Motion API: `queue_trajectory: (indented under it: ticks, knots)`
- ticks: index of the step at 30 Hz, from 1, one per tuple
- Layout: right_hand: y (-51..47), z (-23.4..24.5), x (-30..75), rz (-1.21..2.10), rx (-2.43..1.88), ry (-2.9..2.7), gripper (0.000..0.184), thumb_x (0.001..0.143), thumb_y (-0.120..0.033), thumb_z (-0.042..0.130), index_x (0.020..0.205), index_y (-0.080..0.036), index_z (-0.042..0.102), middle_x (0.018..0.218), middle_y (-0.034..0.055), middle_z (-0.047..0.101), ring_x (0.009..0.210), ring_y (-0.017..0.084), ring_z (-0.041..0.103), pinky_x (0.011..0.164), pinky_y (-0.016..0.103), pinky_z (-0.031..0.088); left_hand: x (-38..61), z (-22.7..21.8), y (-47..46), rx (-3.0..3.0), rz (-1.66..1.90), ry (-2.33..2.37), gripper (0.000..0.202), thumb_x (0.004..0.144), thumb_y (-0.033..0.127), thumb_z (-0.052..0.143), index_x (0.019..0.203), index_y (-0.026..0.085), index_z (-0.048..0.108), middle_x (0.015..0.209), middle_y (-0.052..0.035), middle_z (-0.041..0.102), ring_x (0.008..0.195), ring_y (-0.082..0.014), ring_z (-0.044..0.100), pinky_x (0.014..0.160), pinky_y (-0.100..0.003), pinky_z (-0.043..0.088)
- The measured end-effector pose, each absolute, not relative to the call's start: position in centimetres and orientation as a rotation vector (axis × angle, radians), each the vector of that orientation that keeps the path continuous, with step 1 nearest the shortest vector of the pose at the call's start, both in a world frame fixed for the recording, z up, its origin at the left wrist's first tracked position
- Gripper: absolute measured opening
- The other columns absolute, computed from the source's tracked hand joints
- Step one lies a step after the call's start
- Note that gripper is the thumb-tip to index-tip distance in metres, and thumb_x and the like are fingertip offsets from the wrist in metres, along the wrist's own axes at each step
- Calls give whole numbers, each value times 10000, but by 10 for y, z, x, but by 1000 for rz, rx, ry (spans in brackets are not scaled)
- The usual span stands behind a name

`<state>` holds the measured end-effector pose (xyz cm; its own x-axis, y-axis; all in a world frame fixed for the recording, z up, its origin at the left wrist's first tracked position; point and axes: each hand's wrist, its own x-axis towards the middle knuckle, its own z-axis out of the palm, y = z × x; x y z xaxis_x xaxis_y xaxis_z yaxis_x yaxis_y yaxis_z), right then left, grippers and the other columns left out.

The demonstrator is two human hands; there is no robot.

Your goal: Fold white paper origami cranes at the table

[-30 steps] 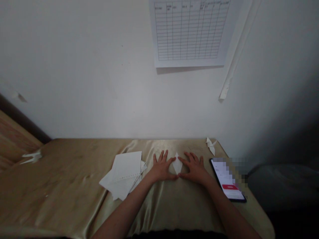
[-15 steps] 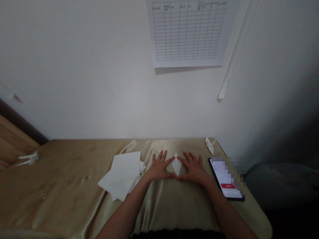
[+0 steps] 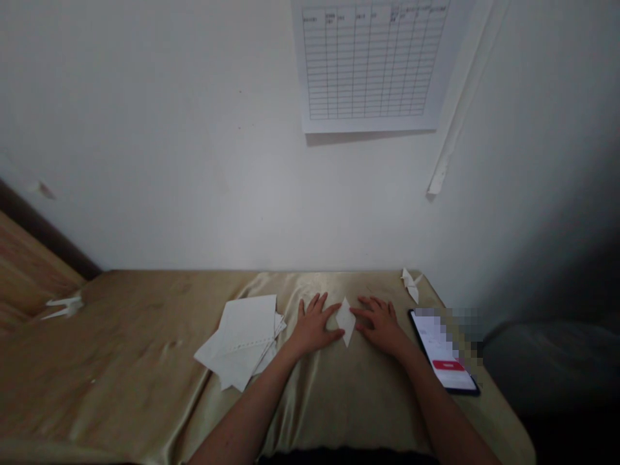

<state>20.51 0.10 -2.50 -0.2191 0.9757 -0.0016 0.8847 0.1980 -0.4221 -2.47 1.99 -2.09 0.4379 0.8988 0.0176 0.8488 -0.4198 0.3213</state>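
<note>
one chart (image 3: 371,64), print illegible; phone (image 3: 448,365) text unreadable. left hand (image 3: 312,327) and right hand (image 3: 382,326): fingers splayed, touching, not gripping, folded paper (image 3: 345,320); sheets (image 3: 245,326) near left.

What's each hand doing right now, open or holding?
Left hand: open, fingers spread, fingertips at the left edge of the folded white paper, not gripping it.
Right hand: open, fingertip at the paper's right edge, not gripping.
</note>
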Motion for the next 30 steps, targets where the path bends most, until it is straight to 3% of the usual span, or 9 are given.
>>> queue_trajectory:
  ticks: [6,10,18,21,25,30]
  knots:
    - [2,-25,203,453,-1663,-2149,372,847,-299,605,1211,-350,662,1424,30,512,1367,249,368,1182,526,132,-22,-20,20,2345,371,1570,454,798,496,699,1205,330,584,1589,-77,314,1482,-289,236,1176,-627,64]
    - [3,-25,203,444,-1647,-2152,372,837,-298,625,1202,-347,670,1401,32,528,1348,251,388,1175,499,166,-22,-21,21,2340,404,1564,388,822,449,687,1183,329,608,1593,-78,299,1469,-294,260,1164,-638,87]
    - [3,-22,198,414,-1598,-2219,447,833,-274,632,1270,-369,614,1467,9,479,1388,245,338,1163,492,181,-22,-19,20,2394,336,1514,442,858,485,636,1296,473,576,1626,-4,224,1484,-349,192,1145,-684,37]
    - [2,-21,198,488,-1578,-2237,459,841,-326,632,1295,-384,588,1443,2,518,1393,262,334,1165,553,122,-22,-17,19,2417,268,1465,621,775,596,685,1360,491,504,1641,-19,173,1488,-383,156,1130,-707,1]
    - [2,-19,199,503,-1594,-2217,420,808,-414,678,1224,-374,642,1356,3,585,1352,265,376,1166,559,86,-23,-17,19,2421,253,1430,880,645,668,756,1430,424,439,1632,-87,188,1483,-392,165,1124,-718,-16]
    - [-1,-16,198,455,-1599,-2192,440,763,-458,728,1188,-360,677,1298,37,583,1284,271,414,1160,512,145,-26,-13,20,2425,342,1430,630,741,490,761,1330,448,538,1592,-53,288,1454,-341,248,1126,-718,51]
